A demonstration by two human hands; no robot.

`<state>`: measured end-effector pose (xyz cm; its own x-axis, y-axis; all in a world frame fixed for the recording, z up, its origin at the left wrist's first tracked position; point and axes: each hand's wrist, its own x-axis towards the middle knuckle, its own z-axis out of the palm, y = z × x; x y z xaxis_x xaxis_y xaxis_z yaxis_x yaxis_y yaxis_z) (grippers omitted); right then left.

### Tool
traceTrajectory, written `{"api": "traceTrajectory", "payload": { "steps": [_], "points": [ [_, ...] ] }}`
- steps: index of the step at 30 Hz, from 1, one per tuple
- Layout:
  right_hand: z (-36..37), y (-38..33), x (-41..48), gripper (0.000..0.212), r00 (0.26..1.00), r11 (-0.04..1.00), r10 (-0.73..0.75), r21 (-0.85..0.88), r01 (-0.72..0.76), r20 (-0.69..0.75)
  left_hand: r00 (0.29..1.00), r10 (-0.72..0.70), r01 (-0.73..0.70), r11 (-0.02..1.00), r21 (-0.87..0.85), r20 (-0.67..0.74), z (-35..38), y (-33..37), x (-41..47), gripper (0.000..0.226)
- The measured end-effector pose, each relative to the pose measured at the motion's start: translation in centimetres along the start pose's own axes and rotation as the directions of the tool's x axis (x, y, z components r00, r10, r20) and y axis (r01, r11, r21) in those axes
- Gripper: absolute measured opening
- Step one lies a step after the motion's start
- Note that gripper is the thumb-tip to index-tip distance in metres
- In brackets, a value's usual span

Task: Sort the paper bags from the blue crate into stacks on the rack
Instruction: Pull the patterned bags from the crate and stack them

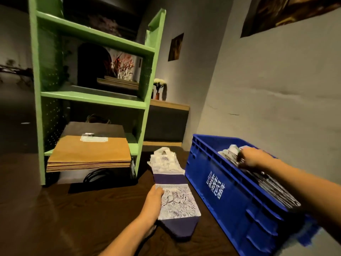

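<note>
My left hand (152,206) holds a flat white-and-purple patterned paper bag (175,193) by its left edge, between the green rack (96,100) and the blue crate (230,191). My right hand (248,159) reaches into the crate and grips the top of the folded bags (273,189) standing inside it. On the rack's lowest shelf lies a stack of brown paper bags (90,156) that overhangs the front edge, with a dark bag (96,129) behind it.
The rack's middle shelf (92,97) holds a framed picture; the upper shelf is bare. A dark wooden floor (73,209) runs in front. A grey wall (276,80) stands close behind the crate. A low wooden ledge (169,105) with a small vase sits behind.
</note>
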<state>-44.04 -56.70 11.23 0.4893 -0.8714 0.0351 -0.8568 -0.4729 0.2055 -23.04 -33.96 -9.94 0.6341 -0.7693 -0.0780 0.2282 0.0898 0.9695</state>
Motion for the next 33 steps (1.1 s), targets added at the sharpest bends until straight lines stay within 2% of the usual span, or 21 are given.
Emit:
{"api": "traceTrajectory", "payload": {
  "steps": [2,4,6,11,15,18,20,22,25,27,29,33],
  "points": [
    [1.9,0.7,0.1,0.038,0.982,0.987,0.073,-0.151,-0.047,0.173,0.997,-0.079,0.078,0.984,-0.158,-0.002,0.2,0.0,0.5,0.032],
    [3.6,1.0,-0.1,0.037,0.972,0.984,0.097,-0.166,-0.062,0.213,0.989,-0.140,0.146,0.952,-0.268,0.041,0.5,0.0,0.7,0.036],
    [4.8,1.1,0.2,0.038,0.974,0.987,0.084,-0.150,-0.053,0.210,0.982,-0.166,0.186,0.934,-0.306,0.092,0.6,-0.3,1.1,0.042],
    [5.1,1.5,1.0,0.025,0.998,0.982,0.055,-0.180,-0.049,0.026,0.972,-0.164,0.215,0.910,-0.356,0.167,0.7,-0.3,1.3,0.043],
    [5.9,1.6,1.1,0.032,0.993,0.974,0.056,-0.225,-0.032,0.100,0.972,-0.145,0.205,0.903,-0.376,0.183,0.8,-0.3,0.9,0.042],
    [5.6,1.6,0.9,0.030,0.993,0.966,0.056,-0.259,-0.027,0.106,0.976,-0.120,0.180,0.913,-0.365,0.181,1.1,0.0,0.0,0.041],
    [5.3,1.6,0.6,0.026,0.998,0.964,0.049,-0.263,-0.035,0.049,0.978,-0.111,0.170,0.918,-0.359,0.178,1.1,0.2,-0.3,0.040],
    [5.0,1.9,0.1,0.027,0.992,0.967,0.060,-0.241,-0.085,-0.110,0.977,-0.115,0.174,0.918,-0.357,0.180,1.1,0.3,-0.5,0.041],
    [4.5,2.1,-0.4,0.028,0.909,0.980,0.075,-0.138,-0.142,-0.409,0.978,-0.117,0.173,0.916,-0.362,0.171,1.1,0.4,-0.7,0.043],
    [4.3,1.9,-0.7,0.022,0.884,0.982,0.108,-0.090,-0.167,-0.456,0.981,-0.121,0.171,0.912,-0.372,0.154,1.0,0.5,-1.0,0.041],
    [4.2,2.0,-1.0,0.029,0.919,0.981,0.110,-0.108,-0.162,-0.378,0.981,-0.124,0.171,0.913,-0.370,0.149,1.0,0.6,-1.2,0.040],
    [4.5,2.0,-1.5,0.066,0.987,0.995,0.066,-0.057,-0.075,-0.148,0.981,-0.127,0.172,0.914,-0.368,0.144,0.8,0.8,-1.3,0.042]
  ]
}}
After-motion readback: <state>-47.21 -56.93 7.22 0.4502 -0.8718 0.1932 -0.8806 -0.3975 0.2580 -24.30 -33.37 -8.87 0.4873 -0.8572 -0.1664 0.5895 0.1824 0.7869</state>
